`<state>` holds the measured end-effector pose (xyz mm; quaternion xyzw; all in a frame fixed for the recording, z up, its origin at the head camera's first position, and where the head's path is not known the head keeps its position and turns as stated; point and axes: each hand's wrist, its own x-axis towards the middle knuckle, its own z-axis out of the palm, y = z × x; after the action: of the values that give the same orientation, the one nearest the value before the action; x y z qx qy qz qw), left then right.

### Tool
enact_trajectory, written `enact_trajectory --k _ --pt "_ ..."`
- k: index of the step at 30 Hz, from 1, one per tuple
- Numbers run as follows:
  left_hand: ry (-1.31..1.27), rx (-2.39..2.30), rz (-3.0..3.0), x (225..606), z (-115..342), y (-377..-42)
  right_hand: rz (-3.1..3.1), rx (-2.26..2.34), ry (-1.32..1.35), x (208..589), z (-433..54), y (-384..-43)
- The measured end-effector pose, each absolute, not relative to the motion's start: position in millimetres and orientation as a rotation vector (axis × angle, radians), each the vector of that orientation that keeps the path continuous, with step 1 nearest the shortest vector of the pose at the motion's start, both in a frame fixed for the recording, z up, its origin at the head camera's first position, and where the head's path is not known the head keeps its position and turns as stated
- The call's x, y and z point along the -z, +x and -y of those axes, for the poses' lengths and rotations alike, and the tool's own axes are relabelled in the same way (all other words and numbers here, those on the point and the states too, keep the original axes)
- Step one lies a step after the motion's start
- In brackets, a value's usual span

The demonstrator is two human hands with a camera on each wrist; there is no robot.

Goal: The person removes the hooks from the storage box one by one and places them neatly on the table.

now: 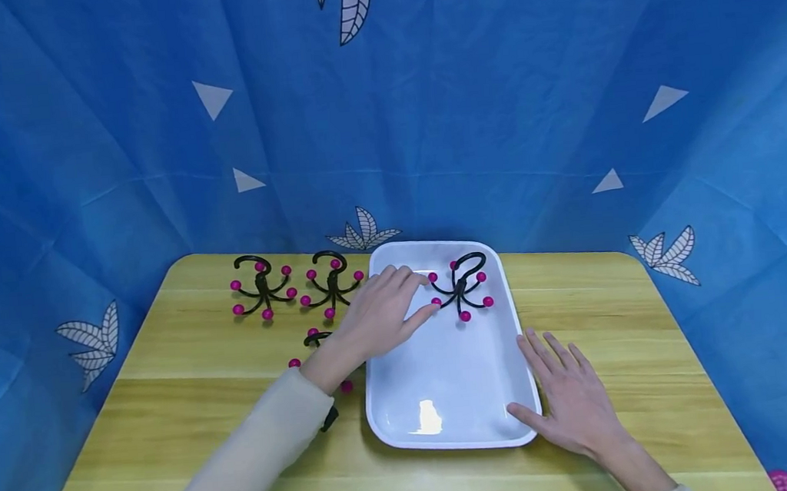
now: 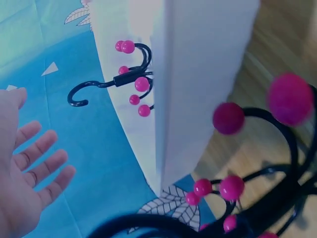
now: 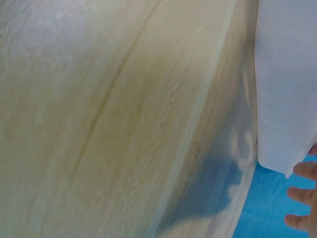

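Observation:
A black multi-arm hook hanger [image 1: 461, 287] with pink ball tips lies in the far part of the white tray [image 1: 447, 395]. My left hand [image 1: 386, 311] is over the tray's left rim, its thumb and fingertips close to the hanger's pink balls. In the left wrist view the fingers of this left hand [image 2: 37, 163] are spread and grasp nothing; the hanger [image 2: 130, 78] stands apart from them. My right hand [image 1: 571, 389] is at the tray's right side with fingers extended, its thumb over the rim. Whether it touches the rim I cannot tell.
Two similar hangers, one at far left [image 1: 262, 287] and one near the tray [image 1: 332, 283], lie on the wooden table [image 1: 192, 415]. Another hanger [image 1: 317, 339] is partly hidden under my left forearm. A blue patterned cloth [image 1: 425, 120] hangs behind the table.

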<state>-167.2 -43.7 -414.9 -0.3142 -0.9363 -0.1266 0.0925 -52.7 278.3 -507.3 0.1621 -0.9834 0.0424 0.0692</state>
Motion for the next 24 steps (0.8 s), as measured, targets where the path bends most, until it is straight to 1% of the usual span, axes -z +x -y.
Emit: enact_trajectory --k 24 --pt "-0.758 0.474 2.927 423.5 -34.0 -218.7 2.949 -0.136 0.502 507.9 -277.0 -53.5"
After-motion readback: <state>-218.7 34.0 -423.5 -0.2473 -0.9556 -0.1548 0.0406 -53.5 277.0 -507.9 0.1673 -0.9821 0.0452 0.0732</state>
